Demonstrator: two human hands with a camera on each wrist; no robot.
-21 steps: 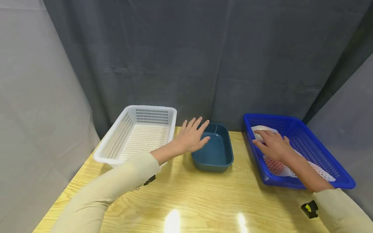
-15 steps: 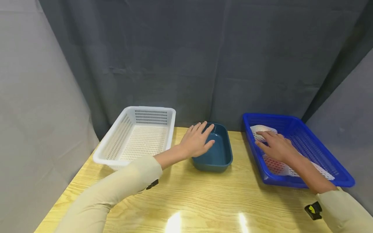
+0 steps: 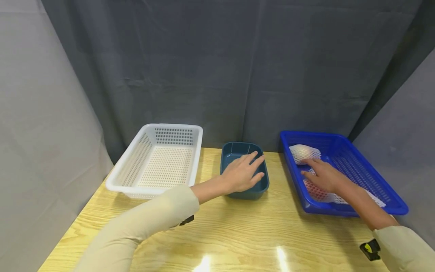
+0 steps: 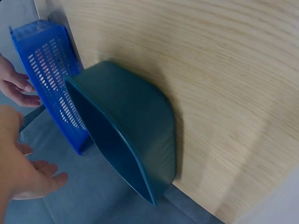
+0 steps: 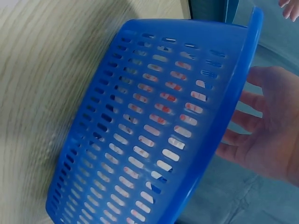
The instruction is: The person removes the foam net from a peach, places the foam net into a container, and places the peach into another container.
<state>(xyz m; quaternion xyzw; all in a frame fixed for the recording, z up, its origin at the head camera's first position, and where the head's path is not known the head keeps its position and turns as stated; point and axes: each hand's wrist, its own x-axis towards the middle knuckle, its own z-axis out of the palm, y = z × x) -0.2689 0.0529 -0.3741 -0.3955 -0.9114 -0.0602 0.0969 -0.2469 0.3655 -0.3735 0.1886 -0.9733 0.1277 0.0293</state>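
My left hand (image 3: 241, 174) hovers over the small dark teal bin (image 3: 248, 195), fingers spread and holding nothing. On the right, my right hand (image 3: 323, 175) reaches over the blue slotted basket (image 3: 329, 209), its fingers slightly bent. Its fingertips are close to a pale item in white foam netting (image 3: 303, 152); whether they touch it I cannot tell. A reddish item in white netting (image 3: 316, 190) lies below that hand, and more white netting (image 3: 375, 198) shows past the forearm. In the right wrist view, the basket wall (image 5: 140, 116) partly hides the fingers (image 5: 250, 121).
A white slotted basket (image 3: 198, 151) stands on the left of the wooden table (image 3: 238, 234), with a bare bottom in view. Grey curtains (image 3: 190, 68) hang close behind the containers and at both sides.
My left hand has moved right, farther over the teal bin. My right hand has dipped a little lower in the blue basket. The head view has shifted slightly.
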